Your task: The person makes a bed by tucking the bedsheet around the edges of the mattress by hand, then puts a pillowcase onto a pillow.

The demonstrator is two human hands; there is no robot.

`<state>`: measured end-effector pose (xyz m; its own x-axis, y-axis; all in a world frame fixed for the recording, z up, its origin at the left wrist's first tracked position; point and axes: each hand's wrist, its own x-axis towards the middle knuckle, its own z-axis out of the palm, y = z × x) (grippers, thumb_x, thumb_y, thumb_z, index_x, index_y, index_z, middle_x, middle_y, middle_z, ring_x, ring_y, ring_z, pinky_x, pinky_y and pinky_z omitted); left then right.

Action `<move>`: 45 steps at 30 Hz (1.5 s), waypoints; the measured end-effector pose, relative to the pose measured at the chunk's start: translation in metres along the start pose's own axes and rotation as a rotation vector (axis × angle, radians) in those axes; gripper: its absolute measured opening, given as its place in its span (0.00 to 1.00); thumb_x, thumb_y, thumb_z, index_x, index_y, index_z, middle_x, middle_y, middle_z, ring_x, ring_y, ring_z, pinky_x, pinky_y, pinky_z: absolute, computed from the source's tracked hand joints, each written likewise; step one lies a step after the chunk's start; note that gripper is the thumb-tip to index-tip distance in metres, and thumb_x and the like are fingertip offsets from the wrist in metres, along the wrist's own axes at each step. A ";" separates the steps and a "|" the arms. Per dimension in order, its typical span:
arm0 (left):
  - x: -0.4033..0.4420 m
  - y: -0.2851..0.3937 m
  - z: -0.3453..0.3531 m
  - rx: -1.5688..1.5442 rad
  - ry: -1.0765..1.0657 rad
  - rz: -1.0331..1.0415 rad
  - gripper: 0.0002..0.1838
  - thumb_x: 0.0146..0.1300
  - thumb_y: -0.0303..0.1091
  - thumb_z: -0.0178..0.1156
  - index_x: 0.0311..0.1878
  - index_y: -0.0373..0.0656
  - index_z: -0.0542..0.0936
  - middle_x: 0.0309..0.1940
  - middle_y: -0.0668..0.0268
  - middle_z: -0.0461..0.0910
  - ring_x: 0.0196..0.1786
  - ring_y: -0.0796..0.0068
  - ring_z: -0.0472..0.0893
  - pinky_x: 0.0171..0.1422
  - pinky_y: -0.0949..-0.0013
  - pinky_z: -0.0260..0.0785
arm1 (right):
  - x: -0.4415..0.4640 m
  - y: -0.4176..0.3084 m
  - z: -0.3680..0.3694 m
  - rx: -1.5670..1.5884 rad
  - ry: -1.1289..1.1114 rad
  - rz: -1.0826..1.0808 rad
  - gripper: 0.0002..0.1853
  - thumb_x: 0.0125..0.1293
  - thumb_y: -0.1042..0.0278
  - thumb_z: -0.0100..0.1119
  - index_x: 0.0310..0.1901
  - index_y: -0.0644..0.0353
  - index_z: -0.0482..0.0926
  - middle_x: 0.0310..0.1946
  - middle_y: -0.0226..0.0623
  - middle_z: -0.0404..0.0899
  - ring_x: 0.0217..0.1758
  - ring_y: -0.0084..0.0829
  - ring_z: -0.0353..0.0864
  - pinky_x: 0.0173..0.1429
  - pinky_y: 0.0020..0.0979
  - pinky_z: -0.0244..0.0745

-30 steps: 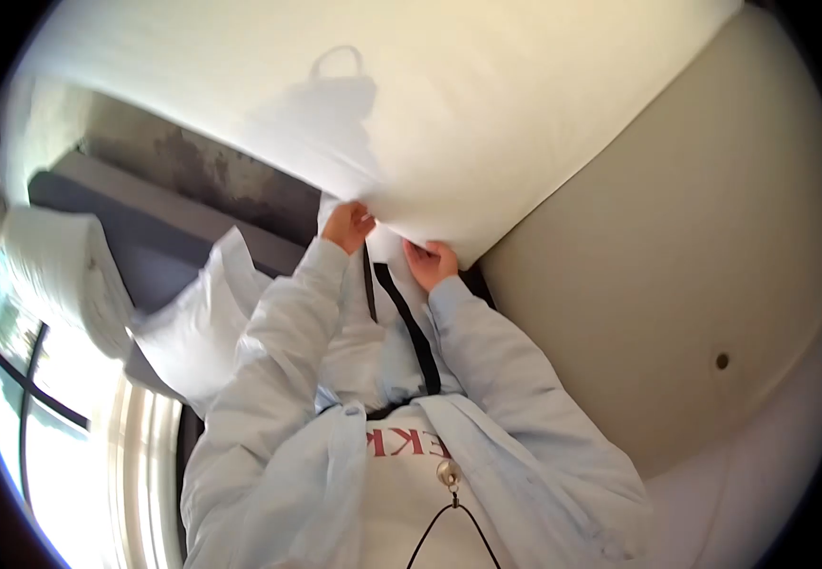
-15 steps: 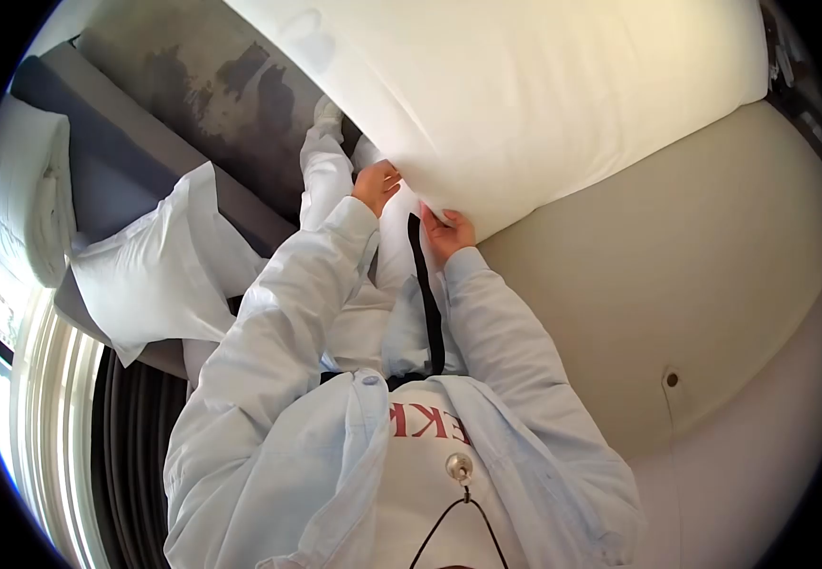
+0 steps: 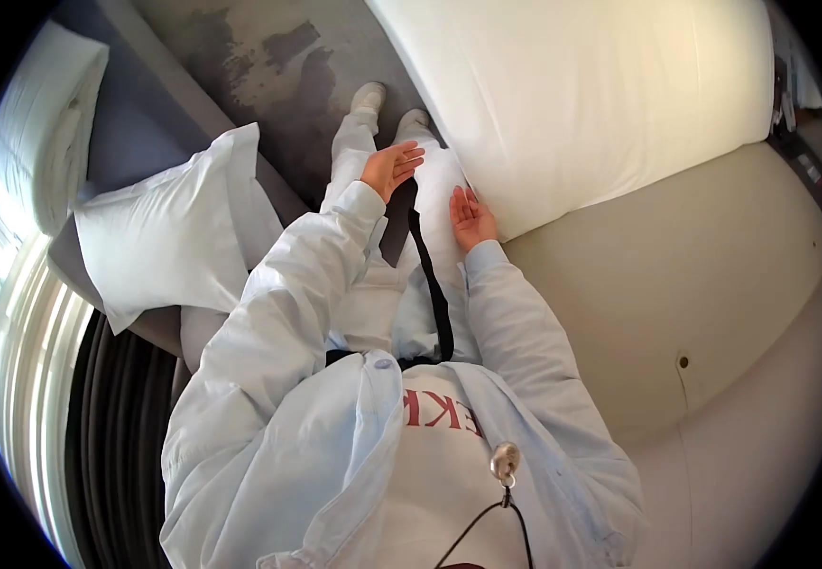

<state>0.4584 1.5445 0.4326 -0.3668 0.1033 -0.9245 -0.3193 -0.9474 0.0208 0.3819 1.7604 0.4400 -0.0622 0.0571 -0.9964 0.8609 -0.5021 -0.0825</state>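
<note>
My left hand (image 3: 393, 169) is held over my legs, fingers stretched out and holding nothing. Beside the near corner of a bed dressed in a white sheet (image 3: 581, 104), my right hand (image 3: 472, 220) has its palm turned up and its fingers extended. It is close to the sheet's edge; whether it touches the cloth I cannot tell. The sheet lies smooth over the mattress and its edge runs down the side. A black strap (image 3: 430, 275) hangs from my waist between my arms.
A beige headboard (image 3: 648, 256) stands right of the bed. To the left, a white pillow (image 3: 169, 232) and a folded white duvet (image 3: 46, 123) rest on a grey sofa (image 3: 145, 104). Dark curtains (image 3: 121, 417) hang by the window. Patterned grey carpet (image 3: 268, 57) covers the floor.
Both hands have come away from the sheet's corner edge, which they were gripping, and their fingers have opened. The view has shifted, showing more of my feet.
</note>
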 end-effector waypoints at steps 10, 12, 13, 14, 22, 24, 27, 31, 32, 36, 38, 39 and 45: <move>-0.096 0.075 -0.045 -0.280 -0.048 0.210 0.22 0.64 0.30 0.39 0.60 0.36 0.66 0.56 0.59 0.73 0.59 0.64 0.73 0.63 0.66 0.64 | -0.072 0.060 0.135 -0.395 -0.338 0.000 0.23 0.59 0.78 0.45 0.58 0.59 0.65 0.52 0.44 0.72 0.55 0.37 0.73 0.61 0.40 0.71; -0.110 0.088 -0.047 -0.300 -0.077 0.266 0.22 0.63 0.30 0.39 0.61 0.36 0.65 0.56 0.59 0.73 0.59 0.63 0.73 0.64 0.65 0.64 | -0.094 0.063 0.171 -0.396 -0.413 -0.008 0.23 0.59 0.79 0.44 0.58 0.59 0.66 0.52 0.43 0.72 0.54 0.35 0.74 0.61 0.39 0.71; -0.120 0.099 -0.045 -0.288 -0.093 0.305 0.22 0.63 0.30 0.39 0.61 0.36 0.65 0.56 0.59 0.73 0.59 0.63 0.73 0.64 0.65 0.64 | -0.104 0.063 0.189 -0.394 -0.441 -0.006 0.23 0.59 0.79 0.44 0.58 0.59 0.66 0.51 0.43 0.73 0.53 0.35 0.74 0.61 0.39 0.71; -0.130 0.110 -0.041 -0.318 -0.110 0.323 0.23 0.62 0.29 0.40 0.61 0.36 0.64 0.57 0.59 0.72 0.59 0.63 0.72 0.64 0.65 0.64 | -0.114 0.062 0.208 -0.393 -0.473 -0.003 0.23 0.59 0.80 0.44 0.57 0.59 0.66 0.51 0.43 0.73 0.53 0.35 0.74 0.60 0.39 0.71; -0.180 0.232 -0.014 -0.298 -0.302 0.557 0.25 0.63 0.31 0.41 0.64 0.36 0.61 0.61 0.58 0.68 0.61 0.62 0.71 0.66 0.64 0.62 | -0.178 0.056 0.351 -0.290 -0.745 0.098 0.19 0.58 0.82 0.45 0.52 0.59 0.72 0.48 0.40 0.75 0.49 0.33 0.75 0.55 0.36 0.74; -0.188 0.266 -0.013 -0.322 -0.356 0.620 0.23 0.67 0.33 0.40 0.64 0.37 0.62 0.59 0.58 0.70 0.61 0.65 0.71 0.65 0.67 0.62 | -0.168 0.058 0.387 -0.328 -0.748 0.116 0.19 0.58 0.81 0.45 0.52 0.59 0.72 0.46 0.39 0.75 0.47 0.32 0.76 0.54 0.35 0.75; -0.204 0.326 -0.014 -0.280 -0.303 0.645 0.23 0.67 0.36 0.40 0.64 0.37 0.63 0.59 0.60 0.71 0.61 0.65 0.70 0.66 0.66 0.61 | -0.139 0.062 0.453 -0.375 -0.667 0.135 0.18 0.58 0.81 0.44 0.50 0.59 0.73 0.44 0.40 0.77 0.46 0.32 0.77 0.51 0.35 0.76; -0.222 0.407 -0.027 -0.277 -0.197 0.631 0.22 0.67 0.35 0.40 0.63 0.38 0.64 0.58 0.61 0.71 0.61 0.66 0.71 0.65 0.65 0.61 | -0.144 0.081 0.561 -0.328 -0.588 0.148 0.17 0.58 0.81 0.44 0.49 0.59 0.73 0.44 0.39 0.77 0.44 0.32 0.78 0.49 0.35 0.77; -0.207 0.387 -0.028 -0.261 -0.197 0.645 0.22 0.67 0.35 0.40 0.63 0.38 0.64 0.58 0.61 0.71 0.61 0.66 0.71 0.65 0.65 0.61 | -0.140 0.072 0.548 -0.319 -0.607 0.153 0.17 0.58 0.81 0.44 0.49 0.59 0.73 0.44 0.39 0.77 0.44 0.32 0.78 0.49 0.35 0.77; -0.229 0.494 -0.028 -0.304 -0.239 0.743 0.23 0.67 0.35 0.41 0.64 0.37 0.63 0.59 0.58 0.70 0.62 0.63 0.69 0.67 0.62 0.59 | -0.188 0.093 0.665 -0.360 -0.796 0.123 0.15 0.58 0.81 0.47 0.46 0.59 0.76 0.40 0.35 0.78 0.40 0.28 0.77 0.46 0.32 0.75; -0.244 0.537 -0.013 -0.340 -0.251 0.802 0.23 0.66 0.34 0.41 0.63 0.37 0.63 0.60 0.58 0.69 0.62 0.62 0.69 0.67 0.62 0.59 | -0.198 0.095 0.714 -0.360 -0.820 0.155 0.16 0.57 0.82 0.47 0.46 0.59 0.76 0.39 0.34 0.78 0.39 0.27 0.78 0.46 0.31 0.75; -0.247 0.557 -0.010 -0.362 -0.267 0.826 0.23 0.66 0.33 0.41 0.63 0.37 0.63 0.59 0.58 0.69 0.62 0.62 0.69 0.67 0.62 0.60 | -0.209 0.098 0.737 -0.340 -0.820 0.180 0.15 0.57 0.82 0.47 0.45 0.59 0.77 0.39 0.34 0.79 0.38 0.27 0.78 0.46 0.31 0.75; -0.226 0.689 -0.011 -0.378 -0.317 0.824 0.22 0.66 0.33 0.41 0.62 0.37 0.64 0.58 0.58 0.71 0.60 0.62 0.71 0.66 0.62 0.62 | -0.207 0.142 0.845 -0.352 -0.931 0.207 0.14 0.57 0.80 0.48 0.44 0.57 0.77 0.37 0.35 0.79 0.37 0.29 0.77 0.43 0.32 0.75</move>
<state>0.3305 0.8657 0.6514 -0.5873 -0.6145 -0.5267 0.4270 -0.7881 0.4433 0.0907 0.9483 0.6196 -0.1347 -0.7721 -0.6210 0.9897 -0.1352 -0.0465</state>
